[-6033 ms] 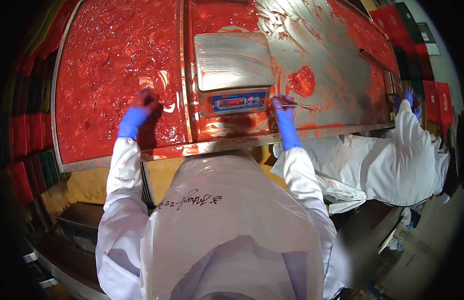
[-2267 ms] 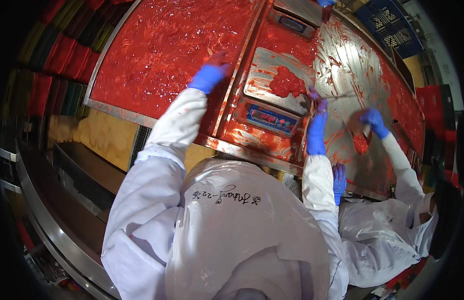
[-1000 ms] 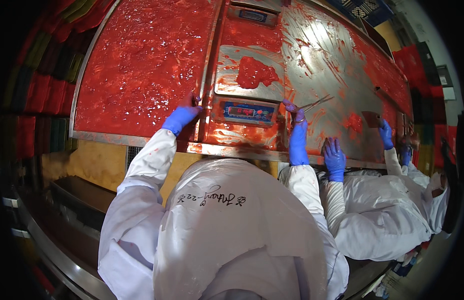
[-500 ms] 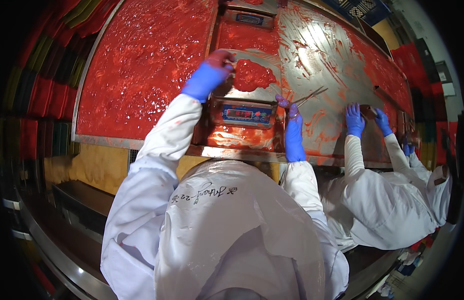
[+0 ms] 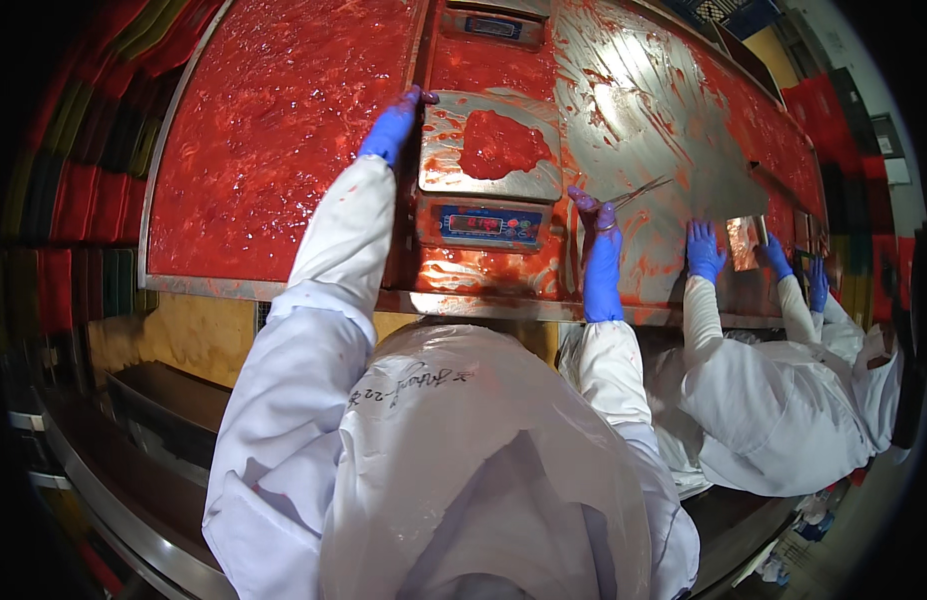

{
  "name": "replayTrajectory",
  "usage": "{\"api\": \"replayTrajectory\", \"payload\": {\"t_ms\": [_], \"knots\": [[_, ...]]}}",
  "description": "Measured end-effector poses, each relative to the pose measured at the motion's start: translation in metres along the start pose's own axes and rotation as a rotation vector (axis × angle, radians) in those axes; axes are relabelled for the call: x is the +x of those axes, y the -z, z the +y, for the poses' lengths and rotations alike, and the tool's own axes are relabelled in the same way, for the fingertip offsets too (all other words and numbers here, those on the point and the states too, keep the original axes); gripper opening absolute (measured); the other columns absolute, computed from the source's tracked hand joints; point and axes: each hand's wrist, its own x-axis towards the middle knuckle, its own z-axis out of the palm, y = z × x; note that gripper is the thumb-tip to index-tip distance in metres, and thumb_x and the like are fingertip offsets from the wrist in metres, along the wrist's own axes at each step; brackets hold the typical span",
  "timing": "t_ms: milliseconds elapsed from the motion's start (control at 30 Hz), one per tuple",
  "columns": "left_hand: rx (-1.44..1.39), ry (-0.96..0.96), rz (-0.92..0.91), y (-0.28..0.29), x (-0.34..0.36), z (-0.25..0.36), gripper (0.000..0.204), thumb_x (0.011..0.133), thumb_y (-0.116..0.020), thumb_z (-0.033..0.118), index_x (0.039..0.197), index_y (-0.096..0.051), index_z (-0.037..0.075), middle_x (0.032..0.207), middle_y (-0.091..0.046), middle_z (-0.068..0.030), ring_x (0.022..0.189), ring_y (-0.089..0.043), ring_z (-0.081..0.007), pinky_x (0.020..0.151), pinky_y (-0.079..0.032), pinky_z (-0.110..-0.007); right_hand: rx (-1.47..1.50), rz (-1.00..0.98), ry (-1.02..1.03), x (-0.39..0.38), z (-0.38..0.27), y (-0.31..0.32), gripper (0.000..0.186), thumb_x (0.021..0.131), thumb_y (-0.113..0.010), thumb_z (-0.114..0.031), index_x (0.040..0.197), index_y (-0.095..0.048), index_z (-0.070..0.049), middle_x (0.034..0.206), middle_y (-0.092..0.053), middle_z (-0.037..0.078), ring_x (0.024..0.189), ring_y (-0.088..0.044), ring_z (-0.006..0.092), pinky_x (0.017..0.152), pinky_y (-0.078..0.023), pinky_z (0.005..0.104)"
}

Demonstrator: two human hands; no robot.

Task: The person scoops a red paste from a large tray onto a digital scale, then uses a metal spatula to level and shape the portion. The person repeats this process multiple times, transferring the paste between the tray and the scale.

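The left arm (image 5: pixel 328 255) is stretched far forward and angled inward, the fingers of the gloved left hand (image 5: pixel 393 128) loosely extended. The right forearm (image 5: pixel 611 372) is pointed almost straight ahead, the right hand (image 5: pixel 603 250) held with fingers partly bent.

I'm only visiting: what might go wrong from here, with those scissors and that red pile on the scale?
The scissors in the right hand point out over the table; a sideways swing might nick the co-worker's hand to their right. The red pile looks wet and lies loose on the smeared scale, so a bump from the left hand near its edge could shift it.
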Motion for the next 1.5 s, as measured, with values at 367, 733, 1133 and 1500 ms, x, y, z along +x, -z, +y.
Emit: {"api": "replayTrajectory", "payload": {"t_ms": [367, 733, 1133, 1500], "knots": [[0.405, 0.053, 0.240, 0.040, -0.199, -0.001, 0.023, 0.094, -0.046, 0.024, 0.101, -0.060, 0.006, 0.094, -0.063, -0.0199, 0.090, -0.060, -0.0388, 0.079, -0.048, -0.043, 0.020, 0.010, -0.135, -0.020, 0.028, 0.013, 0.054, 0.096, -0.041, -0.047, 0.106, -0.058, 0.003, 0.120, -0.057, 0.019, 0.117, -0.051, 0.0253, 0.106, -0.032, 0.0374], [0.242, 0.479, 0.032, 0.080, -0.185, -0.020, 0.024, 0.089, -0.046, 0.010, 0.104, -0.064, 0.006, 0.096, -0.067, -0.0139, 0.093, -0.063, -0.0204, 0.082, -0.049, -0.034, 0.109, -0.111, -0.144, -0.009, 0.001, -0.032, 0.048, 0.098, -0.038, -0.041, 0.106, -0.058, 0.002, 0.120, -0.057, 0.019, 0.117, -0.051, 0.0260, 0.107, -0.031, 0.0375], [0.811, 0.229, -0.173, 0.031, -0.190, -0.037, 0.030, 0.080, -0.059, 0.007, 0.109, -0.059, 0.004, 0.097, -0.065, -0.0136, 0.091, -0.063, -0.0256, 0.082, -0.050, -0.035, 0.118, -0.034, -0.054, -0.006, 0.019, -0.006, 0.052, 0.095, -0.042, -0.047, 0.107, -0.062, -0.001, 0.117, -0.060, 0.012, 0.110, -0.053, 0.0210, 0.100, -0.035, 0.0345], [-0.504, 0.103, -0.318, -0.021, -0.084, 0.118, 0.021, 0.081, -0.062, 0.013, 0.098, -0.058, 0.004, 0.088, -0.056, -0.0018, 0.083, -0.056, -0.0123, 0.079, -0.044, -0.025, 0.048, 0.000, -0.042, 0.007, -0.003, -0.005, 0.055, 0.096, -0.039, -0.048, 0.106, -0.060, 0.002, 0.115, -0.061, 0.013, 0.112, -0.053, 0.0204, 0.102, -0.035, 0.0344]]}}
